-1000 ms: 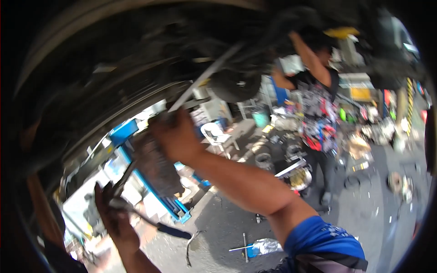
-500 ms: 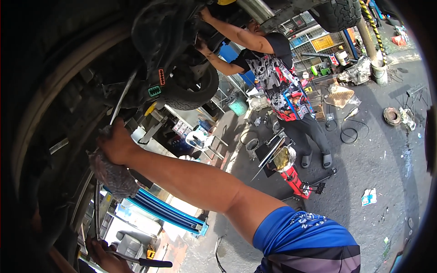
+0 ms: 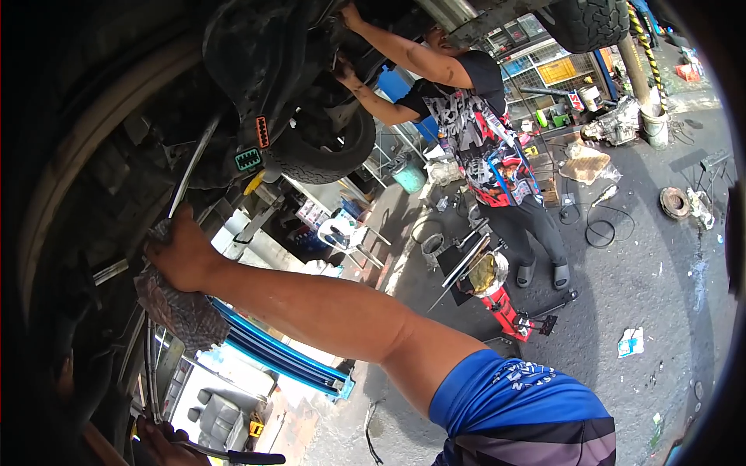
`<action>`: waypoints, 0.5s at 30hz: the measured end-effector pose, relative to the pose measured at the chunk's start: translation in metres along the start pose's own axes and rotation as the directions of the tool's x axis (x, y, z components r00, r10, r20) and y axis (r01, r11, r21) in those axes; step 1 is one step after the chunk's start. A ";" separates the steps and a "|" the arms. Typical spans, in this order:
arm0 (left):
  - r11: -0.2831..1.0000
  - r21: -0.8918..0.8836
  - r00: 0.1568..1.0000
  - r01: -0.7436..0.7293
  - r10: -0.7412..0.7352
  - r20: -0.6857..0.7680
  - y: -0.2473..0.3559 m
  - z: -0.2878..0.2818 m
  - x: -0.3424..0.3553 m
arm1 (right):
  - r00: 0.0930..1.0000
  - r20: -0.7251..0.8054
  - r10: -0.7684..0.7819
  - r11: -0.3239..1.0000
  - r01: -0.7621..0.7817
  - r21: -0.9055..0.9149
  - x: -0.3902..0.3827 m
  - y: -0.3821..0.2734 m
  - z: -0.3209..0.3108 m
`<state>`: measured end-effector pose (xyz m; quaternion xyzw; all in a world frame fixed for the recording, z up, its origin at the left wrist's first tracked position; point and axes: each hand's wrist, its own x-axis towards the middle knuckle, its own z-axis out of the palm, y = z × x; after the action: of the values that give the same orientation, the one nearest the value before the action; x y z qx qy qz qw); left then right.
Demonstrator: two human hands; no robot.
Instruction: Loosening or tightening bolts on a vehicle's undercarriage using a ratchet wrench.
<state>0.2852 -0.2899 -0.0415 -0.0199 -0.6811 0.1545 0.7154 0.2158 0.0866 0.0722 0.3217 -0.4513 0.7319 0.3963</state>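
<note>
1. Wearer's hands, two: left hand, right hand.
2. One rag.
3. One black-handled tool.
4. Two connectors: one orange, one green.
5. Two tyres.
6. Two slippers.
7. One white chair.
8. One red jack.
9. One co-worker.

Short bright-blue sleeve, white printed lettering; black stripe, greyish-mauve panel

Set in a vehicle repair workshop, as shown by a dark vehicle underbody overhead, a treaded tyre high above a stained grey floor, a red stand, a gearbox-like metal casing and a rusty round part.
</note>
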 end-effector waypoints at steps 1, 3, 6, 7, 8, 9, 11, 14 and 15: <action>0.995 -0.056 0.997 0.076 -0.075 0.020 0.011 -0.009 0.002 | 1.000 0.001 0.000 1.000 0.000 0.001 -0.001 -0.001 -0.001; 0.965 -0.186 0.983 0.185 -0.184 0.020 0.013 -0.016 0.001 | 1.000 0.006 -0.021 1.000 0.021 0.015 -0.003 -0.004 -0.001; 0.917 -0.255 0.947 0.307 -0.322 -0.017 0.013 -0.014 -0.004 | 0.999 0.039 0.011 1.000 -0.010 -0.005 -0.004 -0.009 0.000; 0.922 -0.195 0.933 0.333 -0.352 -0.070 0.012 -0.013 -0.005 | 0.999 0.043 0.010 1.000 -0.010 -0.004 -0.004 -0.010 0.002; 0.921 -0.198 0.933 0.335 -0.354 -0.070 0.010 -0.014 -0.001 | 0.999 0.037 -0.013 1.000 0.013 -0.006 -0.004 -0.010 0.004; 0.981 -0.107 0.981 0.159 -0.169 -0.090 0.005 -0.016 0.006 | 0.999 0.033 -0.036 0.999 0.036 -0.010 -0.004 -0.009 0.006; 1.000 -0.012 0.996 -0.025 0.024 -0.088 0.006 -0.020 0.017 | 0.999 0.016 -0.047 0.999 0.048 -0.007 -0.001 -0.005 0.003; 0.958 0.012 0.932 -0.285 0.280 -0.229 0.005 -0.007 0.017 | 1.000 0.015 -0.012 1.000 0.012 -0.011 0.003 -0.003 -0.012; 0.993 -0.060 0.974 -0.098 0.083 -0.212 -0.016 0.007 0.002 | 0.999 0.044 0.027 1.000 -0.027 -0.016 0.001 -0.009 -0.009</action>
<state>0.2815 -0.3056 -0.0353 -0.0923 -0.6056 0.1600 0.7740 0.2217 0.0978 0.0734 0.3285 -0.4699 0.7264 0.3789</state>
